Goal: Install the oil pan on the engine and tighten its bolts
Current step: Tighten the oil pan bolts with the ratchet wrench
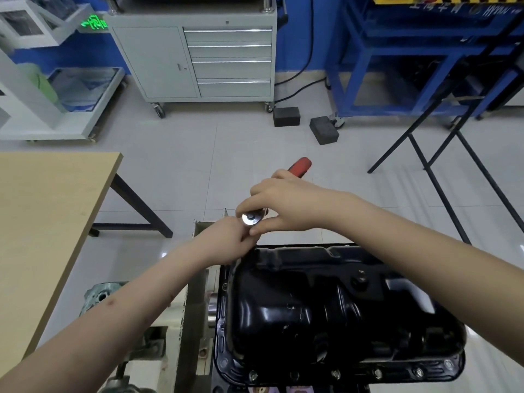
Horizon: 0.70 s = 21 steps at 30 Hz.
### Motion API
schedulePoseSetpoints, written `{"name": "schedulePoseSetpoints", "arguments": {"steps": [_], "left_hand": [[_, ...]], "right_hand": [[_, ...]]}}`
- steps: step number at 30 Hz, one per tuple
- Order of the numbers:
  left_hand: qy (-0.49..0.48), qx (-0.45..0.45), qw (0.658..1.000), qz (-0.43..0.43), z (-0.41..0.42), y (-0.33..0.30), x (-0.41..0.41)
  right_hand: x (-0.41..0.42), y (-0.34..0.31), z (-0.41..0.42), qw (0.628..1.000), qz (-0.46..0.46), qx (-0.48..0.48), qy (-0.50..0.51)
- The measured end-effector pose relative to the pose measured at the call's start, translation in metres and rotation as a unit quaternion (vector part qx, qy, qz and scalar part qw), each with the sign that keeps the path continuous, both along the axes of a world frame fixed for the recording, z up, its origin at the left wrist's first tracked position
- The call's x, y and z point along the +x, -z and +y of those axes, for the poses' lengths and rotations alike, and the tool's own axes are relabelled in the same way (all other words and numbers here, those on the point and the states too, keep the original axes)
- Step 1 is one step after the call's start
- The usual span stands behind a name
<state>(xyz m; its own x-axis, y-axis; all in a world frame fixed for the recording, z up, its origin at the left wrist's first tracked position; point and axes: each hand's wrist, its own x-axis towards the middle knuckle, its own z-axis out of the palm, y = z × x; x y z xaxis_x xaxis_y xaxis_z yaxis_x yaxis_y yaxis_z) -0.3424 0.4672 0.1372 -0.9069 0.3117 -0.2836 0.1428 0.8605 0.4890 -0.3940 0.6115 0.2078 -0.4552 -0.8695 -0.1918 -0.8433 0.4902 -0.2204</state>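
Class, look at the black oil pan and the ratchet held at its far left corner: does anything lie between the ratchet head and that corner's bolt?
Only the left hand shows there: it sits under the ratchet head, over the oil pan corner, hiding any bolt. The right hand grips the ratchet.

A pale tiled floor (pixel 198 154). Far behind stands a grey drawer cabinet (pixel 198 61) by a blue wall (pixel 297 38). A wooden table (pixel 48 211) sits left.
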Motion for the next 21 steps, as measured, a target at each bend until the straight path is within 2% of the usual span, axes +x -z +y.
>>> {"name": "schedulePoseSetpoints", "arguments": {"steps": [2,5,13,19,21], "left_hand": [[-0.003,0.001,1.0,-0.003,-0.001,0.002,-0.001],[-0.012,-0.01,1.0,-0.008,-0.001,0.005,-0.003],[-0.049,0.003,0.997,-0.055,-0.004,0.002,-0.003],[-0.057,-0.057,0.993,-0.083,-0.003,0.005,-0.008],[-0.052,-0.04,0.993,-0.098,-0.003,0.007,-0.007]], "right_hand": [[0.0,0.001,-0.001,1.0,-0.01,-0.01,0.009],[0.007,0.003,-0.002,0.997,-0.006,-0.024,0.073],[0.033,0.015,-0.021,0.98,0.068,-0.044,0.181],[0.044,0.022,-0.029,0.956,0.011,-0.069,0.284],[0.045,0.022,-0.031,0.953,0.008,-0.069,0.296]]}}
